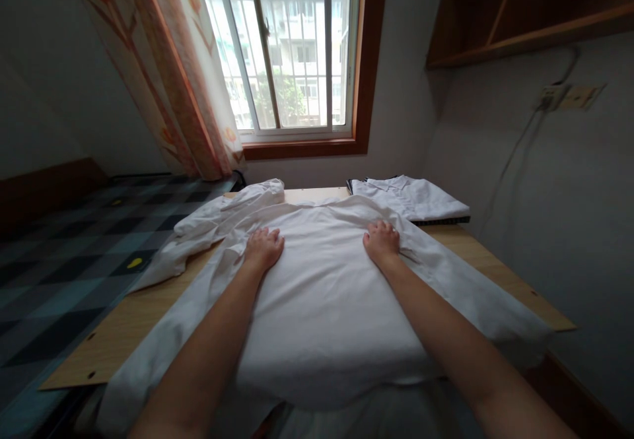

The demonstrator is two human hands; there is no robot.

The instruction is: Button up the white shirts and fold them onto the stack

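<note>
A white shirt [321, 307] lies spread face down on a wooden board [488, 264], its collar at the far end and its sleeves stretched out to both sides. The near hem hangs over the board's front edge. My left hand [265, 247] rests on the upper left of the shirt, palm down with the fingers laid out on the cloth. Level with it on the upper right, my right hand [382, 241] also presses on the fabric, fingers slightly bent and apart. Neither hand lifts any cloth.
Back right on the board sits a folded white shirt [409, 198] on dark cloth. Another white garment [218, 221] lies crumpled at the back left. A checked bed [64, 274] borders the left side; a window [292, 49], curtain [163, 76] and wall shelf [535, 10] are beyond.
</note>
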